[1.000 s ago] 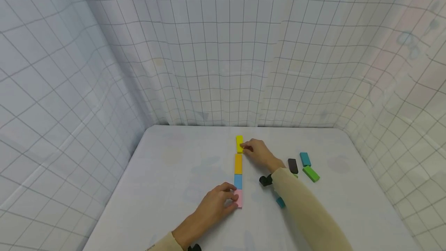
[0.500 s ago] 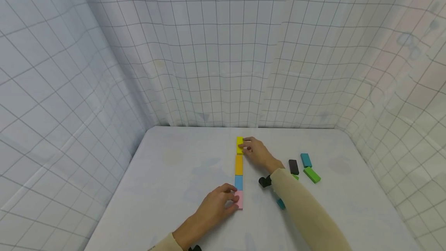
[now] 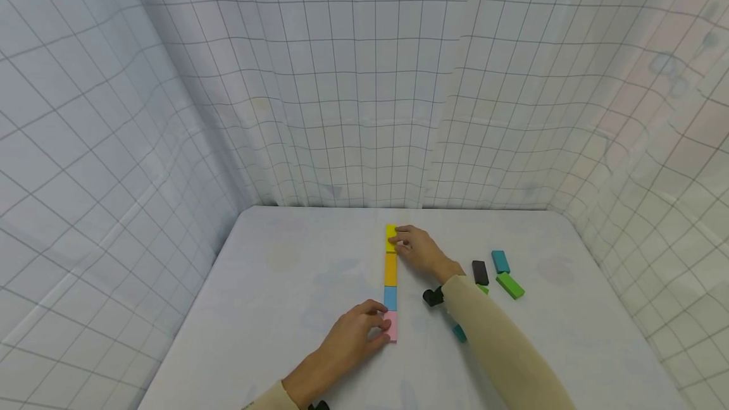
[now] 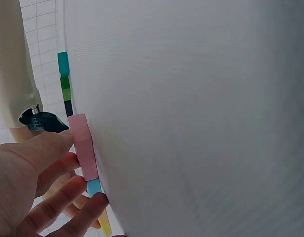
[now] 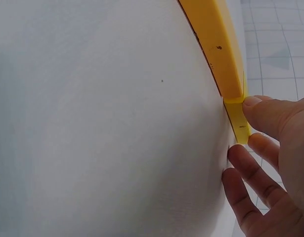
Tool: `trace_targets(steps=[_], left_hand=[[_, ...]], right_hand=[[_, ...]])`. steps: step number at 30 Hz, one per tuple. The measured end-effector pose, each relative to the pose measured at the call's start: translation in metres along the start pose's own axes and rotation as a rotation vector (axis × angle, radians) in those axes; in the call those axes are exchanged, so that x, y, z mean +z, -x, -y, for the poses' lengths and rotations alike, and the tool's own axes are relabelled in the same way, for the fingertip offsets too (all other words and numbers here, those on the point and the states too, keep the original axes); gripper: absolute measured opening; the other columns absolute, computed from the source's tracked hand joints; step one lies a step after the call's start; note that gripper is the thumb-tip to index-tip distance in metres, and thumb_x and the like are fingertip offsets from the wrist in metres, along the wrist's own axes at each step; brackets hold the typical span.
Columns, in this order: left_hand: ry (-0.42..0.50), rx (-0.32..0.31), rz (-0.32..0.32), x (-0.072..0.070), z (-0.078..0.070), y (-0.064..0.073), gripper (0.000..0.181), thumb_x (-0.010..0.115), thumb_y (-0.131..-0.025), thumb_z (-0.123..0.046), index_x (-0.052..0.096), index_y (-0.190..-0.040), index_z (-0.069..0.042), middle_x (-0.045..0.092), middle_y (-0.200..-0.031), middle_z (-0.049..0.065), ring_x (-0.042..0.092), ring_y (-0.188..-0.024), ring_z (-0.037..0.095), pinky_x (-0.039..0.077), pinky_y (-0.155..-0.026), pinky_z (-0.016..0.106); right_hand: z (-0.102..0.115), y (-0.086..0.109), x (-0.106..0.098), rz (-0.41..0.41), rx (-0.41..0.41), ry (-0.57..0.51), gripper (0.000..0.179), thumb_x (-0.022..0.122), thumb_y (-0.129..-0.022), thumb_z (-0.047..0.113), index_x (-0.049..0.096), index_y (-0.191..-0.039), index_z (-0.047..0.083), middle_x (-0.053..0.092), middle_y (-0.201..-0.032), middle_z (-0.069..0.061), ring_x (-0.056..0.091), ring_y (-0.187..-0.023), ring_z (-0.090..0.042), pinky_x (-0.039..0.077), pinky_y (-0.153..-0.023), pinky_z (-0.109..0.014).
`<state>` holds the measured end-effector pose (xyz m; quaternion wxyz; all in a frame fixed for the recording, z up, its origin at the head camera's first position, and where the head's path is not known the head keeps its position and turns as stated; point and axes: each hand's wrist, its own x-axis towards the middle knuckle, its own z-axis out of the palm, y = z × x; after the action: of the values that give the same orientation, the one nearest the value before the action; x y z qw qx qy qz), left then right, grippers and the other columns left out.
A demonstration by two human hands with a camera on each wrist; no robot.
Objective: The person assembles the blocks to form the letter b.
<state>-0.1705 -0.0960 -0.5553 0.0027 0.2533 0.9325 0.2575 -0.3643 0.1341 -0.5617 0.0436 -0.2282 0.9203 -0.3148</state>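
A straight line of blocks runs away from me in the head view. A pink block (image 3: 391, 326) is nearest, then a light blue block (image 3: 390, 298), an orange block (image 3: 390, 269) and a yellow block (image 3: 390, 233) at the far end. My left hand (image 3: 354, 334) rests its thumb and loosely bent fingers on the pink block, with a fingertip reaching the blue one. At the far end, my right hand (image 3: 420, 250) touches the yellow block with thumb and index finger; its other fingers (image 5: 239, 190) spread beyond the block in the right wrist view. The yellow block's end meets the orange block.
Right of the line lie loose blocks: a black one (image 3: 480, 273), a teal one (image 3: 500, 261) and a green one (image 3: 509, 285). Another teal block (image 3: 459, 333) and a green one (image 3: 483, 288) are partly hidden by the right sleeve (image 3: 501, 340). Gridded white curtains (image 3: 364, 81) enclose the table.
The yellow block has slid slightly toward me and left, closing the small gap to the orange block, with my right hand on it. My left hand stays on the pink block.
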Motion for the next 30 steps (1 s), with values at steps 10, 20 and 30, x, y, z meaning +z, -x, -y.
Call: trace_targets(steps=[10,20,30], left_hand=[[0.002,-0.013,0.010,-0.002,-0.002,0.000,0.013,0.096,-0.099,-0.022,0.094,-0.111,-0.015,0.080,-0.136,0.003,0.080,-0.117,0.019,0.070,-0.102,0.039],[0.001,-0.001,0.006,-0.002,-0.002,0.000,0.014,0.097,-0.098,-0.020,0.094,-0.111,-0.015,0.080,-0.135,0.003,0.080,-0.117,0.021,0.070,-0.102,0.040],[0.007,-0.012,0.003,-0.001,-0.001,0.000,0.013,0.096,-0.099,-0.021,0.094,-0.111,-0.015,0.080,-0.135,0.003,0.080,-0.117,0.020,0.070,-0.103,0.040]], right_hand=[[0.002,0.003,-0.001,0.000,-0.029,0.009,0.031,0.069,-0.118,0.014,0.081,-0.146,0.008,0.061,-0.171,-0.021,0.074,-0.136,-0.040,0.060,-0.121,-0.059],[0.002,0.006,0.002,0.002,-0.024,0.032,0.031,0.069,-0.118,0.014,0.081,-0.146,0.008,0.060,-0.172,-0.021,0.074,-0.138,-0.040,0.059,-0.123,-0.058],[-0.010,0.002,0.006,-0.009,-0.086,0.031,0.031,0.070,-0.118,0.017,0.081,-0.146,0.010,0.061,-0.170,-0.023,0.072,-0.139,-0.042,0.060,-0.122,-0.058]])
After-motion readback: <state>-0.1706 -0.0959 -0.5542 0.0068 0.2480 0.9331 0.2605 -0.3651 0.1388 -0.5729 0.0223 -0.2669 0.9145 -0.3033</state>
